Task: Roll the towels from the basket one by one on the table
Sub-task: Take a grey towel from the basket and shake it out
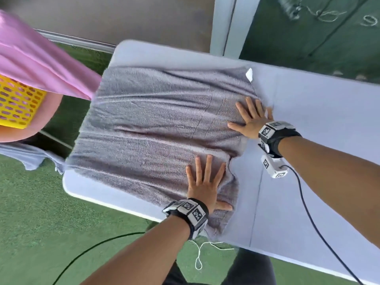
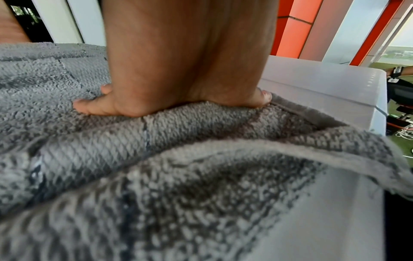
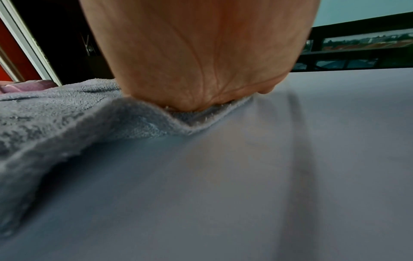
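Note:
A grey towel (image 1: 156, 128) lies spread flat over the left end of the white table (image 1: 318, 112). My left hand (image 1: 205, 179) presses flat on the towel's near right corner, fingers straight and spread. My right hand (image 1: 251, 116) presses flat on the towel's right edge farther back, fingers spread, with the outer fingers past the edge. In the left wrist view the palm (image 2: 178, 88) bears down on bunched grey towel (image 2: 156, 159). From the right wrist, the heel of the hand (image 3: 196, 84) sits on the towel's edge (image 3: 111, 120) beside bare table (image 3: 268, 176).
A yellow perforated basket (image 1: 18, 103) stands off the table's left end with a pink towel (image 1: 39, 58) draped over it. A light cloth (image 1: 30, 155) hangs below it. Green turf floor surrounds the table. A black cable (image 1: 308, 212) crosses the table's right part.

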Demonstrator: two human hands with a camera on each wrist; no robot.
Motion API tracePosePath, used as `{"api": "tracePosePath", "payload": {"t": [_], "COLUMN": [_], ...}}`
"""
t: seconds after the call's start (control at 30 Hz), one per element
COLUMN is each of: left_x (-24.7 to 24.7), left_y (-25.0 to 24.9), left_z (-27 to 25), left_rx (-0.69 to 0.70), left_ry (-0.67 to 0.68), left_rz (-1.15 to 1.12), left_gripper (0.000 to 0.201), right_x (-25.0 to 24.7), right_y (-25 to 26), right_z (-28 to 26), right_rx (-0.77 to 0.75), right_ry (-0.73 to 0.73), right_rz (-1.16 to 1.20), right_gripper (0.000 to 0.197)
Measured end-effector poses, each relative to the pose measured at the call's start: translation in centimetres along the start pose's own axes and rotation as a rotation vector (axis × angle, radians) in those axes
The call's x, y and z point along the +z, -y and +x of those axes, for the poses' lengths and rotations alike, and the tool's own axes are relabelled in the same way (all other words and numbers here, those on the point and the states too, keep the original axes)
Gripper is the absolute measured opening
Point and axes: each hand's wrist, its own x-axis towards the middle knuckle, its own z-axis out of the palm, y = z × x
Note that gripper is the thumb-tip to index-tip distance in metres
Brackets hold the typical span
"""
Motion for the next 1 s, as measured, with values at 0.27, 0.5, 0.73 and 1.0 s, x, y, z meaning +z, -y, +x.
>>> {"api": "tracePosePath", "payload": {"t": [0.27, 0.5, 0.73, 1.0], "left_x": [1.3, 2.1, 3.6, 3.5], "left_y": [-23.4, -40.9, -51.3, -56.6], "left_z": [5.4, 8.7, 9.7, 9.9], "left_rx": [0.004, 0.052, 0.201, 0.3], "left_ry": [-0.005, 0.054, 0.169, 0.244], "left_rz": [-0.004, -0.06, -0.094, -0.273], "left_gripper": [0.123, 0.122, 0.123, 0.107], "right_x": [2.1, 4.0, 6.3, 9.4], "right_y": [-22.8, -39.3, -49.7, -55.7], "right_z": [-6.2, -12.0, -15.5, -17.2], "right_rx": [0.034, 0.132, 0.283, 0.47], "right_ry": [0.009, 0.01, -0.035, -0.147], "right_rz": [0.043, 0.119, 0.214, 0.402], "right_gripper": [0.089, 0.094, 0.096, 0.081]}}
